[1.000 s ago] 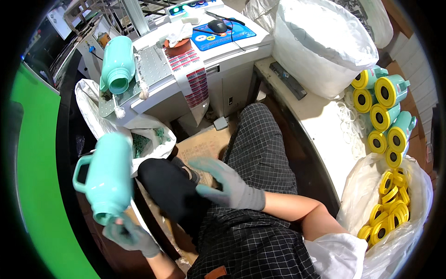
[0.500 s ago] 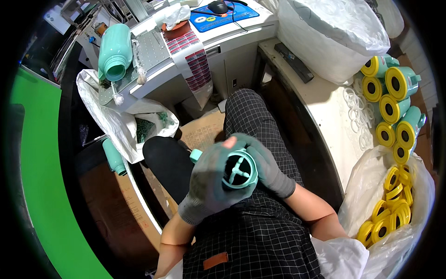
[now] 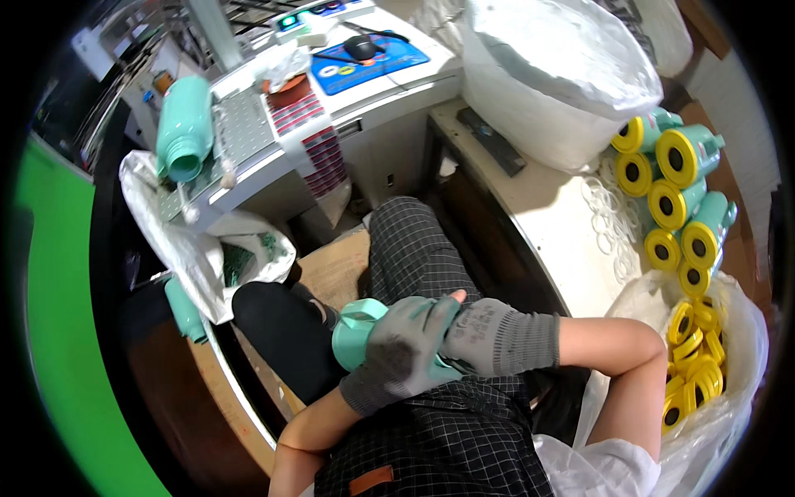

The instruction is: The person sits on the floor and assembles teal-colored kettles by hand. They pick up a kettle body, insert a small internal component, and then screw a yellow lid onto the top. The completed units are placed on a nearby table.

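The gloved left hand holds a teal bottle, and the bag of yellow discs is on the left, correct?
Not quite: the head view shows the plastic bag of yellow discs on the right. The gloved left hand does hold a teal bottle.

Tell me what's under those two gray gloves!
Part of a turquoise jug shows beside the left hand, and checked cloth below. The left hand and right hand hide most of the rest, so I can't make out its mouth or inside.

The gloved left grip (image 3: 407, 341) is curled with fingers pointing right; the gloved right grip (image 3: 487, 335) meets it, fingers largely hidden. Both forearms (image 3: 600, 344) are bare, the right elbow (image 3: 650, 341) sharply bent.
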Motion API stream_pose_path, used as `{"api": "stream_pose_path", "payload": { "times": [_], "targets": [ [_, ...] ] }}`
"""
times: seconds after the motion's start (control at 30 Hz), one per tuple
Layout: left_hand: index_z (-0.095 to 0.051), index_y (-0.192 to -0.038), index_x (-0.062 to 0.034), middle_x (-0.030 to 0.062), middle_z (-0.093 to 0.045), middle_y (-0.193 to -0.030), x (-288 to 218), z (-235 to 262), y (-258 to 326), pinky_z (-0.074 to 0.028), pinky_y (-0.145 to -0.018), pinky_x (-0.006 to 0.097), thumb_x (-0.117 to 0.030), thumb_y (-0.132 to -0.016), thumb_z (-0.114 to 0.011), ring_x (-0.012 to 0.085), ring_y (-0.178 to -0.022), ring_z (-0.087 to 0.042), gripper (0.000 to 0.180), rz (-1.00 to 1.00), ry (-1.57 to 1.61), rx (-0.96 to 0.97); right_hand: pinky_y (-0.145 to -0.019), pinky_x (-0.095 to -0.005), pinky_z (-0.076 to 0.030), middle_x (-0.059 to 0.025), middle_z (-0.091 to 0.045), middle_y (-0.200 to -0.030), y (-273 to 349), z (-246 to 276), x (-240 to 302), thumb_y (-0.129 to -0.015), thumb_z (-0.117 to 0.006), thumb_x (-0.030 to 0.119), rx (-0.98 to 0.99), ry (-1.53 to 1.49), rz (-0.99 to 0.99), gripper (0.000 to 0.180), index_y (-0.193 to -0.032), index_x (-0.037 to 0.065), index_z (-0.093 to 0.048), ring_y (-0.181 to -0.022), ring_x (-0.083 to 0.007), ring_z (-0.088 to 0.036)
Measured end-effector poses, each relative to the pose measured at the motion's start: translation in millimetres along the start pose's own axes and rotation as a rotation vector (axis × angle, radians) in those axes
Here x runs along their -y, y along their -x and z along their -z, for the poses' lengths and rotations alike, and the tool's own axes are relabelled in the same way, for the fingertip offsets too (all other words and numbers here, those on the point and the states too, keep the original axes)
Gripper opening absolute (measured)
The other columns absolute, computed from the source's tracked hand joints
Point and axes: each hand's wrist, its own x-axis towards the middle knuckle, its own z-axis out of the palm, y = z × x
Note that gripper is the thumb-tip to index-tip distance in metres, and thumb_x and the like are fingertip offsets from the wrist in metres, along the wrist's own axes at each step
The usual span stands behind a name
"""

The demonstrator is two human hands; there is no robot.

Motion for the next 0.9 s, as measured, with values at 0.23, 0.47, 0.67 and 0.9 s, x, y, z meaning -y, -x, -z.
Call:
{"api": "stream_pose_path", "payload": {
  "times": [0.23, 0.47, 0.67, 0.9],
  "targets": [
    [-0.056, -0.139, -0.0041, 0.0108, -0.07, -0.114, 35.6, 30.0, 25.5, -0.058, -0.09, 0.043, -0.04, -0.068, -0.093, 0.0301, -0.103, -0.071, 0.088, 0.172, 0.127, -0.156, -0.06, -0.0308, -0.049, -0.0014, -0.069, -0.091, 26.8, -21.9, -3.2, -0.083, -0.069, 0.021, -0.884, 0.303, 0.16, 0.03, -0.112, 0.013, -0.073, -0.07, -0.0159, -0.066],
    [-0.059, -0.138, -0.0087, 0.0136, -0.066, -0.125, 10.4, 33.9, 65.2, -0.057, -0.096, 0.046, -0.052, -0.075, -0.087, 0.0321, -0.113, -0.067, 0.082, 0.02, 0.071, -0.167, -0.078, -0.0336, -0.057, -0.015, -0.071, -0.103, -48.7, -16.4, 1.4, -0.094, -0.06, 0.013, -1.635, -0.695, -0.11, 0.035, -0.124, -0.006, -0.063, -0.094, -0.0246, -0.068],
    [-0.064, -0.133, -0.007, 0.0168, -0.068, -0.123, 2.6, 37.0, 81.0, -0.057, -0.097, 0.05, -0.049, -0.074, -0.087, 0.0333, -0.111, -0.069, 0.076, 0.051, -0.033, -0.278, -0.093, -0.0333, -0.057, -0.0191, -0.052, -0.148, -188.4, 69.0, 24.2, -0.086, -0.078, 0.008, -1.233, -0.672, 0.281, 0.074, -0.152, 0.003, -0.047, -0.112, -0.0205, -0.066],
    [-0.065, -0.132, -0.0075, 0.0111, -0.068, -0.118, 23.8, 54.8, 75.3, -0.052, -0.103, 0.047, -0.045, -0.074, -0.087, 0.0318, -0.113, -0.066, 0.073, 0.127, -0.051, -0.229, -0.101, -0.0401, -0.051, -0.0168, -0.067, -0.125, -134.6, -21.5, -39.6, -0.09, -0.069, 0.0, -1.406, -0.608, 0.033, 0.038, -0.128, 0.0, -0.065, -0.116, -0.0284, -0.064]
  ]
}}
